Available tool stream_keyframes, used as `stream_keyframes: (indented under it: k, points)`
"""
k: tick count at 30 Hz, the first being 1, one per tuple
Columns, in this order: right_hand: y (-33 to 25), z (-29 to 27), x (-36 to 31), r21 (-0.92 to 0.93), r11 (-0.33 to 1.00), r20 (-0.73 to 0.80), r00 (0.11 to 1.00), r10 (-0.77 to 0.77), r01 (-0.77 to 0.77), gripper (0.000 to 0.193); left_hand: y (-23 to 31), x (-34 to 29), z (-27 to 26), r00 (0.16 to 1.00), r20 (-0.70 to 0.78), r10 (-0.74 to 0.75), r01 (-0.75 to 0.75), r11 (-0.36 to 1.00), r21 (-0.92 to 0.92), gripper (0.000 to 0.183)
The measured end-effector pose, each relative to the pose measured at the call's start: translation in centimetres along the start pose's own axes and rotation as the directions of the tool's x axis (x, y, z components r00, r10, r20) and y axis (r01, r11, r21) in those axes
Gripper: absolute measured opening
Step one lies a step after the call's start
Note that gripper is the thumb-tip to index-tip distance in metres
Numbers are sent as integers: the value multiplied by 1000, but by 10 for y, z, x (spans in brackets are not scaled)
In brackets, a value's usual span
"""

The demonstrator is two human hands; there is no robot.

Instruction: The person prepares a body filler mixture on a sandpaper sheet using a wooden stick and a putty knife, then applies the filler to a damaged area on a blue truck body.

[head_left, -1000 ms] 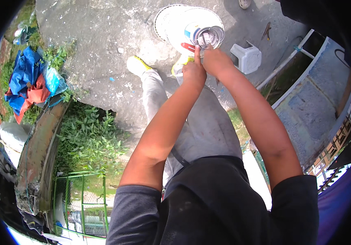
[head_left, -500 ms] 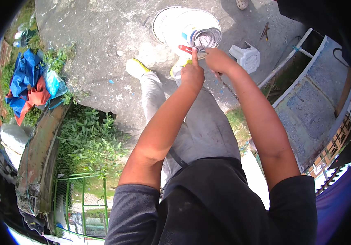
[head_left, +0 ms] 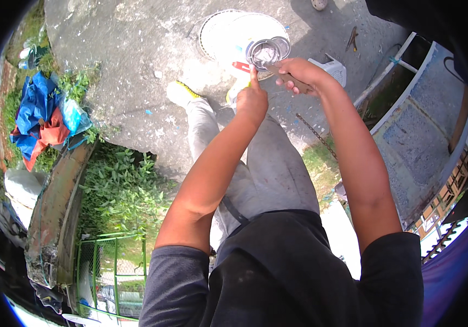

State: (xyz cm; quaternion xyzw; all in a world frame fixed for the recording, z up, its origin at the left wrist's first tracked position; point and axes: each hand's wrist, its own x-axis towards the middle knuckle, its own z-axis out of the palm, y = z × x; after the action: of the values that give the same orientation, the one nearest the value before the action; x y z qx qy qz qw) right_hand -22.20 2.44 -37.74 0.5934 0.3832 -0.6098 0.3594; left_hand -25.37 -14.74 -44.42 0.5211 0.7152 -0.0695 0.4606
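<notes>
An open round metal can [head_left: 265, 52] shows pale greyish stuff inside, and a second ring or lid overlaps its right side. It rests on a white round surface [head_left: 228, 32]. Just left of my fingertip is a red piece [head_left: 241, 66] with pale marks. My left hand [head_left: 252, 101] has one finger stretched up to the can's near rim, its other fingers curled; anything inside them is hidden. My right hand [head_left: 302, 76] grips a flat brown tool [head_left: 295, 83], like a scraper, slanting toward the can's lower right. Its far end is hard to make out against the rim.
A pale plastic stool or crate [head_left: 332, 71] stands right of my right hand. A chain [head_left: 315, 133] lies on the ground. Blue tarpaulin [head_left: 36, 103] and plants [head_left: 116, 182] are at left; a metal trough-like body [head_left: 419, 131] stands at right.
My right hand has lifted and turned away from the can's rim, bringing the flat brown tool into view. My left hand keeps its finger by the can. The whole view has shifted slightly.
</notes>
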Motion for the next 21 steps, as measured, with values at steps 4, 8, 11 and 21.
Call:
stream_keyframes:
  k: [4, 8, 11, 21]
  points:
    - [8, -11, 1, 164, 986, 108, 992, -61, 43, 32, 0, 2, 5, 999, 2, -43, 43, 999, -22, 28]
    - [30, -24, -7, 373, 926, 178, 974, -138, 63, 45, -7, -1, 9, 1000, -3, -17, 17, 997, -75, 27]
    - [39, -33, -32, 325, 932, 147, 965, -216, 159, 46, -10, -5, 4, 1000, -20, -6, 5, 997, -79, 25]
    - [56, -58, -158, 97, 953, 84, 952, -294, 286, 52, 4, -82, -19, 977, -211, -30, -30, 961, -273, 22]
